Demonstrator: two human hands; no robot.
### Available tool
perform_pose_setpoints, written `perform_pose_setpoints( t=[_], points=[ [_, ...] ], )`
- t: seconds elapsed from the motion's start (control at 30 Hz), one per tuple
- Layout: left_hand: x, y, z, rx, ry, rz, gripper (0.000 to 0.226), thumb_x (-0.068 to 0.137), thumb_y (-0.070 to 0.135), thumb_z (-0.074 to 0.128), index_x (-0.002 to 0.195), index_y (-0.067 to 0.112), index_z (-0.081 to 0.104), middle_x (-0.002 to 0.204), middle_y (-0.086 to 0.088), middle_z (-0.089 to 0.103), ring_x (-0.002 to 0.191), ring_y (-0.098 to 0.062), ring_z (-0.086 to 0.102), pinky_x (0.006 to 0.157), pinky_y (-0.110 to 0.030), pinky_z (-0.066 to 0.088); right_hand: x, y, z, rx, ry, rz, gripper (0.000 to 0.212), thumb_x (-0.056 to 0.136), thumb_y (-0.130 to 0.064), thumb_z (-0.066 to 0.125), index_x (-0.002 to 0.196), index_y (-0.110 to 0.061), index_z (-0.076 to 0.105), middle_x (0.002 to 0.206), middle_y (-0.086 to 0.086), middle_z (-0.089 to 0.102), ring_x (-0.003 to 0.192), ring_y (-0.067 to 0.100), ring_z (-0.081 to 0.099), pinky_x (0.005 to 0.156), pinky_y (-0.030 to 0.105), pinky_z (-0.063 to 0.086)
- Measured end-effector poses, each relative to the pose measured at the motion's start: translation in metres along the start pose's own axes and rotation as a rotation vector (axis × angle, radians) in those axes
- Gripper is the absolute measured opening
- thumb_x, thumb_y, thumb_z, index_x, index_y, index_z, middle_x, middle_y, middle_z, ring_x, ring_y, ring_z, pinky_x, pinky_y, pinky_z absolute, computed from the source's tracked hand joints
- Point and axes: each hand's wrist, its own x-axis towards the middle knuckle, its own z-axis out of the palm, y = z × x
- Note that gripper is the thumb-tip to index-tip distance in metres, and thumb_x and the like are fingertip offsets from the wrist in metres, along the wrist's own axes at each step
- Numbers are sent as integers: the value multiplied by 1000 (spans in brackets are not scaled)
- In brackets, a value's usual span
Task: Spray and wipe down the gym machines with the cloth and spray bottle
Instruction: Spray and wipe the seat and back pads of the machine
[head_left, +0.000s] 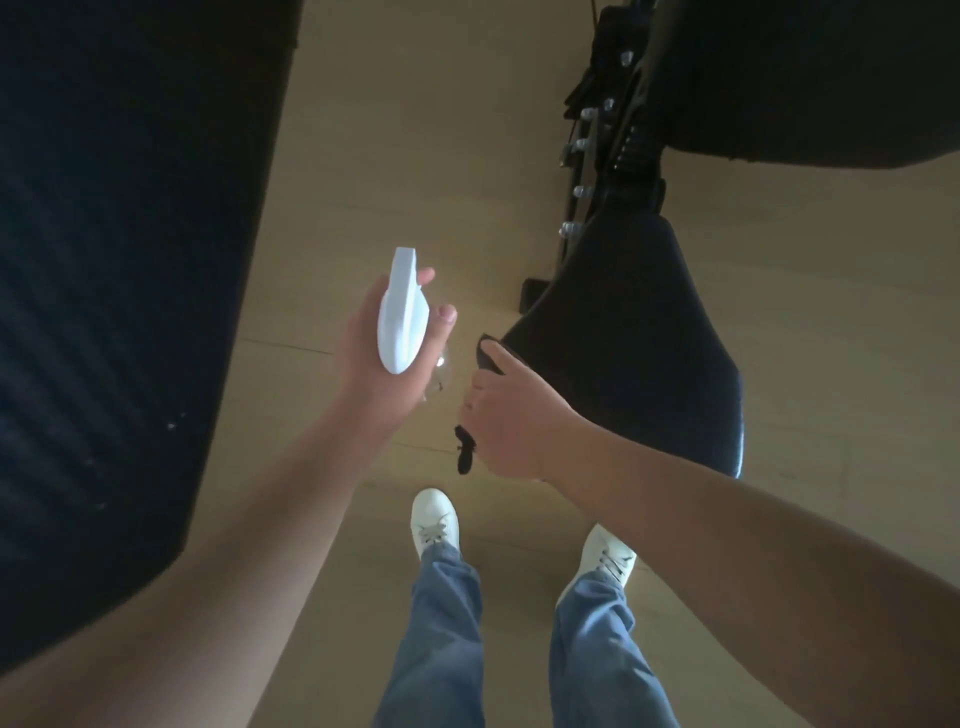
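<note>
Nearest, white shoes and jeans stand on the wooden floor. Just beyond, the left hand is curled round the white spray bottle, which it holds over the floor, left of the machine. The right hand clutches a dark cloth at the near-left edge of the black seat pad. The pad shows no wet sheen, so wiping here looks barely begun. The bolted frame farther back likely remains to be done.

Your spray bottle was just left of the seat, your cloth at its left corner, your shoes on the floor near it.
</note>
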Motion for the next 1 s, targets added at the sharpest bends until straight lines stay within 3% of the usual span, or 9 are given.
perform_pose_setpoints(
  t=[0.07,0.2,0.33,0.43,0.53,0.6,0.7,0.8,1.0],
  points=[
    [-7,2,-2,-8,-3,-12,37,93,37,67,125,19,61,89,44,62,74,7,66,74,-6,46,-6,-8,1,1,-1,-76,26,97,-37,48,97,-26,71,101,-8,70,107,20,62,121,53,19],
    [-18,9,0,-52,-14,-40,43,91,42,67,126,16,63,99,16,69,84,-5,69,81,-14,52,-12,-17,1,27,-25,-149,28,98,-36,46,82,-28,68,86,-11,66,90,16,57,103,40,36],
    [-21,9,-3,-53,-45,-6,41,92,41,66,126,17,63,95,14,67,79,-3,67,79,-14,50,7,1,-14,109,-94,21,26,101,-30,51,78,-24,62,78,-9,61,90,17,62,96,35,43],
    [-20,2,-9,-40,-3,-14,53,90,51,62,131,17,62,113,7,71,93,-11,69,85,-18,51,27,26,-22,11,-102,210,26,100,-31,48,84,-24,67,87,-8,67,106,23,64,121,55,22],
    [-23,-6,-16,-52,18,-6,50,93,45,65,132,15,61,115,13,68,94,-9,69,84,-10,48,33,24,-10,-34,-123,282,34,99,-37,43,83,-28,71,88,-7,70,105,22,64,122,63,1],
    [-26,-8,-20,-74,12,3,42,95,34,67,130,10,61,99,24,65,79,0,66,77,-9,47,25,8,-2,-70,-82,224,36,98,-40,43,80,-29,71,87,-10,71,103,19,64,121,61,0],
    [-32,-10,-20,-92,-18,-3,36,97,25,71,127,7,62,86,18,62,61,2,60,68,-7,44,10,-17,5,-70,-28,104,36,99,-39,42,79,-30,69,84,-13,69,99,17,63,122,54,10],
    [-39,-2,-14,-139,-117,-48,35,97,21,71,129,9,61,93,10,62,61,4,61,64,-8,45,-6,-29,13,-67,23,20,32,100,-40,43,87,-30,70,92,-13,69,103,18,61,122,50,14],
    [-44,13,-5,-106,-317,-22,28,97,30,71,122,29,60,78,9,65,70,3,64,72,-6,42,-48,-27,34,-80,127,-132,26,94,-32,58,112,-23,74,130,-5,65,136,23,48,127,56,15]
  ],
)
